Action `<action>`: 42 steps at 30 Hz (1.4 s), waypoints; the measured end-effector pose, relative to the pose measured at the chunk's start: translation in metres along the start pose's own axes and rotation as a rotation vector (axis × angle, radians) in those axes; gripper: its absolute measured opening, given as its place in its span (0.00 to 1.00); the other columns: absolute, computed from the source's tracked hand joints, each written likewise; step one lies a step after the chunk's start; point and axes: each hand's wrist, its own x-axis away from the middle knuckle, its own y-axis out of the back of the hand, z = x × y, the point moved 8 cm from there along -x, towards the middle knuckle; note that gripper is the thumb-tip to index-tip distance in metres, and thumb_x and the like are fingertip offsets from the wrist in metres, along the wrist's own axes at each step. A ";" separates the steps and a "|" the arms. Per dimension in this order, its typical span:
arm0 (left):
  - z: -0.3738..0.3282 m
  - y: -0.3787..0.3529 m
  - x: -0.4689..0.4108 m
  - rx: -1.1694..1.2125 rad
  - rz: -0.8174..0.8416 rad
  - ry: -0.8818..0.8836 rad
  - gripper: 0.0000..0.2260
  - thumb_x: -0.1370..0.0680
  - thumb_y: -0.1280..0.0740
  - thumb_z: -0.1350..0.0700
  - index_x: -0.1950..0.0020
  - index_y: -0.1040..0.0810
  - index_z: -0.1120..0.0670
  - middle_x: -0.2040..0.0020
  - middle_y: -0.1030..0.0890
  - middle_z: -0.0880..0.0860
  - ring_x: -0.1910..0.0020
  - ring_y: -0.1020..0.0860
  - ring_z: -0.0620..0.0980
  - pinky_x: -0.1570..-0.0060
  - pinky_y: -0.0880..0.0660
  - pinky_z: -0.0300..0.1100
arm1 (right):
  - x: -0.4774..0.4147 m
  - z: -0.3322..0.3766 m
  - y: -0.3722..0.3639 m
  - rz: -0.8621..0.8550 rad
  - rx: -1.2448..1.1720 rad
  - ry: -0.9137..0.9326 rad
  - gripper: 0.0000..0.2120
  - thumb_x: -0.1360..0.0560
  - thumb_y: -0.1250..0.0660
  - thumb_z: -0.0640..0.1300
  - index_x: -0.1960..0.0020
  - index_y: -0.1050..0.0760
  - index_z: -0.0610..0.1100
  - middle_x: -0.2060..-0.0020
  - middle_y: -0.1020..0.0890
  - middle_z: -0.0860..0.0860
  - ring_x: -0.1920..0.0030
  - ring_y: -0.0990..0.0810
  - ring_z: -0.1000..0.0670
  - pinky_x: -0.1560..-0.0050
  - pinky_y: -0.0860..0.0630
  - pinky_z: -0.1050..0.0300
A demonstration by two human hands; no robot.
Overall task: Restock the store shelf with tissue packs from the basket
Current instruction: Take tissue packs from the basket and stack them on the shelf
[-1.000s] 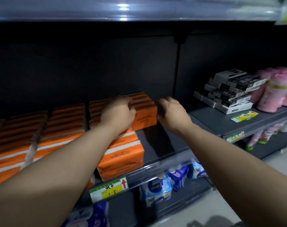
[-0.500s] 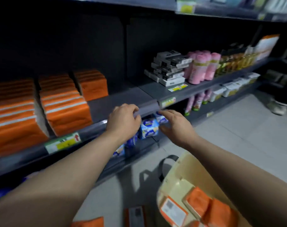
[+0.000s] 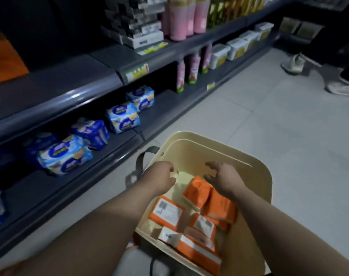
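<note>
A cream plastic basket [image 3: 255,172] with a dark handle stands on the floor and holds several orange tissue packs [image 3: 197,191]. My left hand [image 3: 159,178] hovers over the basket's left inner side, fingers loosely curled, holding nothing. My right hand [image 3: 223,176] hangs above the packs with fingers spread and bent, empty. An orange pack [image 3: 6,58] sits on the grey shelf [image 3: 70,80] at the far left, cut off by the frame edge.
Blue wet-wipe packs [image 3: 66,154] line the lower shelf. Black-and-white boxes [image 3: 141,22] and pink rolls [image 3: 181,18] stand further along the upper shelf. Another person's shoes [image 3: 341,86] are on the pale tiled floor at the right.
Both hands left the orange packs on the shelf and dropped down over the basket. My view swung from the shelf down to the floor and basket.
</note>
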 end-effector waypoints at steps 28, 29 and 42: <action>0.005 -0.193 -0.088 -0.125 0.257 0.182 0.21 0.30 0.28 0.48 0.41 0.27 0.54 0.45 0.22 0.55 0.45 0.24 0.56 0.45 0.26 0.48 | -0.020 -0.134 -0.082 -0.028 -0.217 -0.384 0.26 0.27 0.32 0.41 0.30 0.32 0.43 0.35 0.27 0.43 0.36 0.28 0.43 0.36 0.34 0.58; 0.006 -0.181 -0.089 -0.173 0.225 0.154 0.22 0.29 0.29 0.46 0.40 0.27 0.54 0.45 0.23 0.55 0.44 0.25 0.56 0.44 0.27 0.49 | -0.020 -0.134 -0.082 -0.026 -0.219 -0.386 0.26 0.27 0.32 0.41 0.30 0.32 0.43 0.35 0.27 0.42 0.36 0.28 0.43 0.37 0.34 0.58; 0.007 -0.056 -0.070 0.181 0.073 0.039 0.13 0.25 0.32 0.50 0.48 0.29 0.56 0.52 0.23 0.55 0.54 0.23 0.54 0.58 0.30 0.44 | -0.019 -0.136 -0.125 0.209 -0.123 -0.574 0.35 0.29 0.29 0.47 0.29 0.41 0.39 0.28 0.43 0.38 0.29 0.37 0.40 0.32 0.36 0.54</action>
